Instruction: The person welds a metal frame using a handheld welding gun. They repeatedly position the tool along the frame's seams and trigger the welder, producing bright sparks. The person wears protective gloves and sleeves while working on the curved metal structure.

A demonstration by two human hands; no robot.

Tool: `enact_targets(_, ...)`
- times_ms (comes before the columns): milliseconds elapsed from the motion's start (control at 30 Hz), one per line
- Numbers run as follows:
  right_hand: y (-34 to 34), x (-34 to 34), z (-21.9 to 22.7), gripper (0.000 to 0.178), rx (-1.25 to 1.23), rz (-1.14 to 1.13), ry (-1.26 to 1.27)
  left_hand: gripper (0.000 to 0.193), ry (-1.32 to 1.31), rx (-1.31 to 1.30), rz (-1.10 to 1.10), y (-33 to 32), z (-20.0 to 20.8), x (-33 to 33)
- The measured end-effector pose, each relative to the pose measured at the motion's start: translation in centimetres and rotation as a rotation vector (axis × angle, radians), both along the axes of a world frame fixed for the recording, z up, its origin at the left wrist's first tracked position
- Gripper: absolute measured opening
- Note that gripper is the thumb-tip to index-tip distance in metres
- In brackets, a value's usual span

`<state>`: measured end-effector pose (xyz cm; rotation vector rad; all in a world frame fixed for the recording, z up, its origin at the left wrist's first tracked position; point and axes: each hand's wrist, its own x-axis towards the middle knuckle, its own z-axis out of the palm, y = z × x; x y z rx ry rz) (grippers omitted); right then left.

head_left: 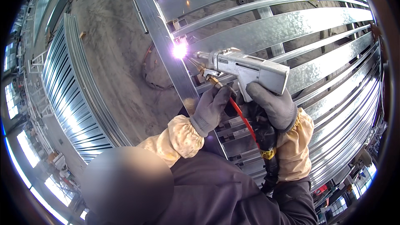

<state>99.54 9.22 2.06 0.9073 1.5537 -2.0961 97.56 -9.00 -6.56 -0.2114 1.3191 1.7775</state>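
Observation:
My right hand (273, 105), in a grey glove, is wrapped round the grip of a silver handheld welding gun (254, 71). The gun's nozzle points left at a bright white-violet weld spot (180, 50) on a galvanized steel beam (166, 58). My left hand (213, 109), also gloved in grey, closes on the red wire-feed hose (240, 112) just behind its brass fitting (212, 78). The thin tip of that feed runs up beside the nozzle to the glow. Glare hides the joint itself. A thick black cable (265, 135) hangs from the gun under my right hand.
Parallel galvanized slats (266, 29) run rightward from the beam, with gaps between them. Sparks fly near the weld. Another slatted metal panel (75, 100) lies on the left. A loose cable (146, 73) rests on the grey floor (121, 37). A blurred round shape covers the lower left.

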Motion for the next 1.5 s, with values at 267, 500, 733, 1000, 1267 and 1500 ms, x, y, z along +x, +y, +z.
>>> enact_targets(267, -0.2, 0.1, 0.0, 0.041, 0.017, -0.011, 0.056, 0.032, 0.269, -0.029, -0.005, 0.2, -0.4, 0.2)
enact_targets(500, 0.4, 0.4, -0.4, 0.041, -0.030, 0.041, -0.013, 0.032, 0.424, -0.035, 0.007, 0.2, -1.3, 0.5)
enact_targets(733, 0.0, 0.6, -0.4, 0.041, 0.004, -0.006, 0.039, 0.031, 0.069, -0.045, -0.036, -0.1, 0.1, -0.1)
enact_targets(1000, 0.1, 0.8, -0.5, 0.041, 0.015, 0.017, 0.037, 0.022, -0.003, 0.039, 0.080, -0.4, -1.1, 1.4)
enact_targets(1267, 0.2, 1.1, -0.6, 0.041, 0.020, 0.013, 0.037, 0.027, 0.089, -0.014, -0.001, -0.3, -0.9, 1.0)
enact_targets(1500, 0.2, 1.0, 0.0, 0.040, 0.016, 0.030, -0.002, 0.029, 0.017, -0.041, -0.052, -0.3, -0.7, 0.9)
